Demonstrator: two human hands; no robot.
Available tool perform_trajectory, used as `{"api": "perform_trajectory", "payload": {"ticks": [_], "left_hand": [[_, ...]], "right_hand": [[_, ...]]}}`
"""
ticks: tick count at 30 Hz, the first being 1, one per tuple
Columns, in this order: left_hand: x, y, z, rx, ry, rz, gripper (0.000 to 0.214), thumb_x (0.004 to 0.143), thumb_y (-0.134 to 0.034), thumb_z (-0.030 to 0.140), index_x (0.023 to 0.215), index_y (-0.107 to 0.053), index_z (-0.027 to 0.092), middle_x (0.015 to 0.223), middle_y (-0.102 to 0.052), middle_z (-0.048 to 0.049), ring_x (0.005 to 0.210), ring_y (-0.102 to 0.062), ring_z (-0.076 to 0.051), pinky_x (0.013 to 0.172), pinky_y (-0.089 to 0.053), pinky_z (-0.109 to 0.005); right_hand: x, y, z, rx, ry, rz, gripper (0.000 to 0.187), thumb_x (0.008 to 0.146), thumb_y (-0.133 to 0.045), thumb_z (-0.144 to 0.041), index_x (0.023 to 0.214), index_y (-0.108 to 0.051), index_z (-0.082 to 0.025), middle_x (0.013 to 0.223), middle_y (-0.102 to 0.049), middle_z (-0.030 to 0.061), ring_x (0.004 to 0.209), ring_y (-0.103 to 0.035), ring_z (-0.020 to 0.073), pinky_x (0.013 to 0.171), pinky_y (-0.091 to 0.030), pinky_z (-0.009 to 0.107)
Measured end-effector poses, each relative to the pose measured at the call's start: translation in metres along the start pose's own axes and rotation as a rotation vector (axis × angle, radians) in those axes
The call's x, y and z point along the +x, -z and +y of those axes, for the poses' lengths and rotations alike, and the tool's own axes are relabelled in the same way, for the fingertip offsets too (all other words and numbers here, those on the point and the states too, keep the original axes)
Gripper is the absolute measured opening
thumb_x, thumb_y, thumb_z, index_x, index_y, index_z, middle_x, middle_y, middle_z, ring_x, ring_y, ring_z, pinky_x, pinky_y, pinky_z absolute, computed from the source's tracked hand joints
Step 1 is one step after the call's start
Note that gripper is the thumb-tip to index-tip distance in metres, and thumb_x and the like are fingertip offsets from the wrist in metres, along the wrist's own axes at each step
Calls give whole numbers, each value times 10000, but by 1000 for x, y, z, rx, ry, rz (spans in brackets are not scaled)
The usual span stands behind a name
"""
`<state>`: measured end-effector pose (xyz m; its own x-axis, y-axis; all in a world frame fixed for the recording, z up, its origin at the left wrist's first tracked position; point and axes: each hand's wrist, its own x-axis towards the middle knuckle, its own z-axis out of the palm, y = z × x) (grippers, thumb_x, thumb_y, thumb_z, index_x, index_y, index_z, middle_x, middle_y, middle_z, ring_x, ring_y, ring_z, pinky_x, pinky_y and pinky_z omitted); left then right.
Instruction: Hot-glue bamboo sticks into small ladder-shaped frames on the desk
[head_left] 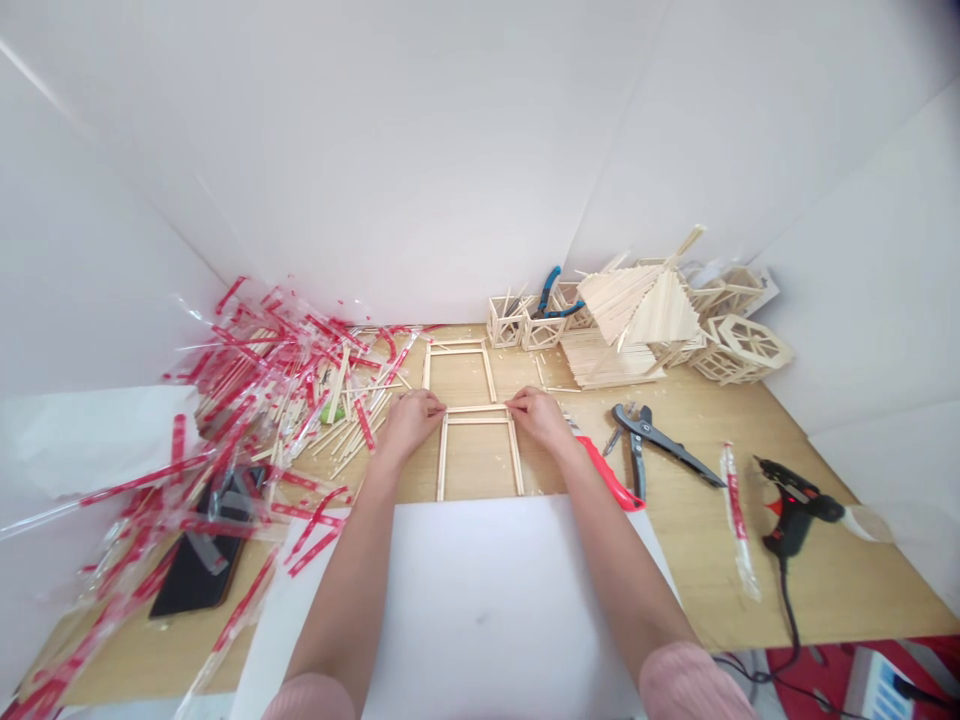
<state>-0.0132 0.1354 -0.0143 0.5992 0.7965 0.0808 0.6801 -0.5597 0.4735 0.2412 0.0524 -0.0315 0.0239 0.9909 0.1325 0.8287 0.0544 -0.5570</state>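
Note:
My left hand [411, 425] pinches the left end of a thin wooden stick [477, 408]. At the stick's right end, the fingertips of my right hand [538, 418] are closed on it too. The stick lies level along the top of a near stick frame [442, 460], whose lower part reaches the edge of a white board [480, 600]. Whether stick and frame are joined cannot be made out. Just beyond my hands is a second rectangular stick frame [427, 372], flat on the wooden table [701, 420].
Loose sticks and red-and-clear wrappers [255, 360] heap at the left, partly over a phone [199, 560]. Red-handled pliers [611, 475], black cutters [667, 445] and a glue gun [791, 505] lie at right. Stick-built models [645, 305] and blue-handled pliers [551, 290] stand behind.

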Motion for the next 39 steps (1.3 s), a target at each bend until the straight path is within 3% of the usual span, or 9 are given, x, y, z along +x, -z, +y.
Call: {"api": "perform_trajectory", "payload": {"ticks": [13,24,39], "left_hand": [[0,5,8,-33,73,21,196,793,-554,297,842,-725,217,886,-722,-41,868,-627,-211,872,-396,-347],[1,4,5,-5,39,-6,204,800,-534,305,838,-713,214,903,-720,-36,873,-627,-209,877,-396,-340],[0,5,8,27,-6,-2,196,817,-494,275,866,-676,221,932,-705,-43,912,-611,-230,943,-315,-416]], "right_hand": [[0,2,-2,4,-19,-17,179,847,-572,-197,880,-748,-190,890,-669,56,802,-609,131,761,-430,223],[0,0,2,2,-18,-1,169,834,-587,-186,880,-749,-182,883,-673,59,794,-607,131,766,-432,224],[0,0,0,11,-16,11,161,831,-595,-191,882,-748,-195,885,-675,49,786,-609,130,766,-439,224]]}}
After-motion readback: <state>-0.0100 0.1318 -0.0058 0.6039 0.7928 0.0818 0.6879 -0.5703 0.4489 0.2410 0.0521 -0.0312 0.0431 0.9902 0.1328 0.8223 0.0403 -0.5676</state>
